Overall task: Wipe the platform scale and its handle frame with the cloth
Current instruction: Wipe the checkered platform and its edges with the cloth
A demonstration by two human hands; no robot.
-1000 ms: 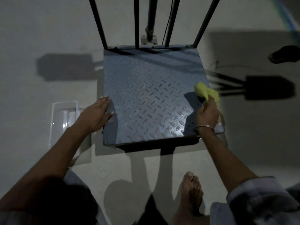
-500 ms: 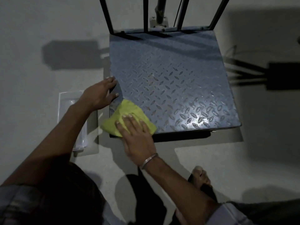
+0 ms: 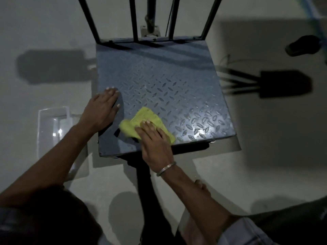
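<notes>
The platform scale (image 3: 164, 82) is a grey diamond-plate square on the pale floor. Its dark handle frame (image 3: 134, 20) rises from the far edge as several bars. A yellow cloth (image 3: 146, 119) lies flat on the plate near the front edge. My right hand (image 3: 154, 144) presses down on the cloth with fingers spread, a metal bangle on the wrist. At the plate's left edge my left hand (image 3: 100, 110) rests flat, palm down, holding nothing.
A clear plastic tray (image 3: 51, 128) lies on the floor left of the scale. A dark shoe-like object (image 3: 302, 45) sits at the far right. A post and cable (image 3: 150, 16) stand behind the frame. My bare foot (image 3: 200, 184) is just in front of the scale.
My right hand has swept the cloth from the plate's right edge to the front left corner, then a little back toward the middle. My left hand stays on the left edge.
</notes>
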